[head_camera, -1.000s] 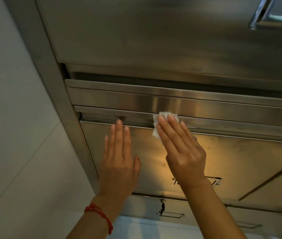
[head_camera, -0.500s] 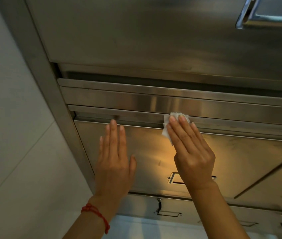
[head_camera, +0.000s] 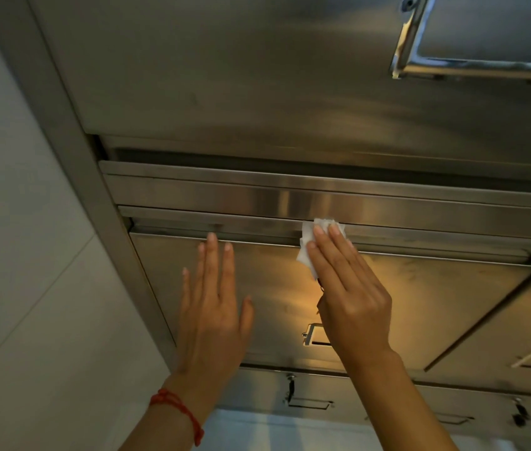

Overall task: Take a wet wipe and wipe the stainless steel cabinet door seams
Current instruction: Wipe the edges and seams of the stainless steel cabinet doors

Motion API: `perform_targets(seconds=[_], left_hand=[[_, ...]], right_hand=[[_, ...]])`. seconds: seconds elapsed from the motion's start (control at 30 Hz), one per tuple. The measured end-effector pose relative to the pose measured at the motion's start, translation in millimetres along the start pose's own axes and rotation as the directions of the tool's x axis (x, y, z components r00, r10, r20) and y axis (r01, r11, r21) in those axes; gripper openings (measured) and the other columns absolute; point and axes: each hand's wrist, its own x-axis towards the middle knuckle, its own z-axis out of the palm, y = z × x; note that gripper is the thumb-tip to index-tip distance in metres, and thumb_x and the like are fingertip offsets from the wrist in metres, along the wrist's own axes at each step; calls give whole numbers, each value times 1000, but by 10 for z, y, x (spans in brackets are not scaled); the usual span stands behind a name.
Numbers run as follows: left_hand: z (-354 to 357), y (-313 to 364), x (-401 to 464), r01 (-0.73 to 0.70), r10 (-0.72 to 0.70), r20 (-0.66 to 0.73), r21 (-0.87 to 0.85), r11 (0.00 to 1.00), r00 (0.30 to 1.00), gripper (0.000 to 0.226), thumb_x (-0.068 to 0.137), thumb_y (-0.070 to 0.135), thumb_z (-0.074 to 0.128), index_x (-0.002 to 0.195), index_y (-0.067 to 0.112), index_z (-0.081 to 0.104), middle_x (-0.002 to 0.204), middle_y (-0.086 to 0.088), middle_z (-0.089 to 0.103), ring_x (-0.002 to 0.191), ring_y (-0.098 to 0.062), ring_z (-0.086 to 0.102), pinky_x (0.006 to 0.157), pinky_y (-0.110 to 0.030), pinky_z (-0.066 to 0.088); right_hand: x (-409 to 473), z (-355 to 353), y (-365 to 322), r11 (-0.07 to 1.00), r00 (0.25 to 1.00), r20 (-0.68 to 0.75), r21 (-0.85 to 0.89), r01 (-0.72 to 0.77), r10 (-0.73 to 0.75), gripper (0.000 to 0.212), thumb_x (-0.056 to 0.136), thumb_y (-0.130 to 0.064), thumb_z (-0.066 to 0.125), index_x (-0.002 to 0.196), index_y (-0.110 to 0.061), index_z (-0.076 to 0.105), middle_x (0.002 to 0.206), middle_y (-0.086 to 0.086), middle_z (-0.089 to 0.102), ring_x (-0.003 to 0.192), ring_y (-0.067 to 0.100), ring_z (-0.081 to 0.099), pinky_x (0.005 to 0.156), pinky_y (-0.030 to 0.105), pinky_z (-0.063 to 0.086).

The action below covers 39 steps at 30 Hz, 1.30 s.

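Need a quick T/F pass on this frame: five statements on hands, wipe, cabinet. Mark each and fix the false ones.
1. The right hand presses the wet wipe against the seam above the cabinet door. True.
2. The left hand holds a second wipe. False: it lies flat on the door with straight fingers and holds nothing.
3. A red string bracelet sits on the left wrist. True.
4. The wipe is blue. False: it is white.
5. The door under the hands stands wide open. False: it looks closed, with both hands resting against its face.
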Motion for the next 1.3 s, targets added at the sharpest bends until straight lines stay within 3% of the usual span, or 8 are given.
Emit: perform_targets(seconds=[0.07, 0.2, 0.27, 0.4, 0.63, 0.87, 1.1, 1.3], left_hand=[[-32, 35, -4, -3, 3, -4, -13, 1000, 1000, 75, 76, 10, 71, 140, -4, 34, 148, -23, 27, 134, -41, 25, 103, -59, 22], [-127, 111, -16, -42, 42, 7, -33, 999, 999, 59, 84, 25, 41, 137, -3, 40, 145, -20, 35, 133, -38, 30, 102, -59, 22], [-176, 143, -32, -60, 61, 13, -46, 997, 998, 58, 83, 26, 37, 133, -3, 45, 141, -20, 42, 130, -38, 36, 101, -59, 25], [-290, 236, -84, -117, 119, 24, -49, 992, 993, 53, 84, 25, 38, 125, -4, 55, 131, -20, 53, 122, -37, 49, 98, -60, 31], [-566, 508, -102, -179, 188, 63, -124, 976, 980, 50, 85, 26, 39, 121, -1, 58, 124, -16, 59, 118, -32, 54, 96, -59, 31], [-885, 877, -90, -288, 309, 95, -186, 939, 946, 46, 86, 26, 40, 120, 2, 60, 123, -12, 61, 118, -27, 54, 98, -56, 31], [-1147, 1298, 26, -344, 374, 93, -241, 908, 923, 41, 79, 12, 69, 117, -1, 62, 120, -18, 61, 114, -34, 57, 96, -55, 31], [-1319, 1628, 125, -396, 458, 132, -333, 856, 879, 44, 82, 10, 69, 123, 0, 59, 128, -18, 56, 122, -32, 50, 103, -48, 30]], right_hand=[[6, -56, -4, 1000, 1000, -2, 6, -8, 8, 29, 80, 7, 64, 109, 6, 66, 119, 22, 61, 115, 35, 56, 96, 47, 44], [12, -173, -44, 1000, 1000, -4, 7, 7, -7, 25, 92, 1, 48, 107, 5, 68, 116, 22, 63, 111, 35, 58, 92, 46, 49], [24, -238, -51, 1000, 1000, 8, 12, 14, -14, 25, 89, 1, 51, 106, 4, 68, 115, 21, 63, 111, 35, 59, 91, 46, 50], [37, -415, -58, 999, 999, 29, 6, 37, -37, 25, 88, 0, 51, 106, 3, 69, 115, 20, 64, 111, 33, 59, 90, 45, 52], [7, -839, -45, 1000, 996, 90, -19, 20, -18, 35, 98, -7, 37, 106, 1, 70, 115, 19, 64, 110, 31, 60, 85, 43, 55], [91, -1341, -12, 995, 992, 91, -64, -81, 86, 29, 84, -2, 50, 104, 3, 70, 112, 19, 66, 108, 31, 62, 86, 42, 55], [242, -1797, 49, 980, 981, 88, -114, -161, 171, 29, 80, 1, 56, 106, 3, 69, 112, 18, 67, 106, 30, 63, 88, 42, 53], [298, -2155, 104, 956, 955, 140, -174, -235, 260, 50, 56, 15, 79, 104, 1, 71, 109, 16, 68, 104, 28, 65, 90, 39, 48]])
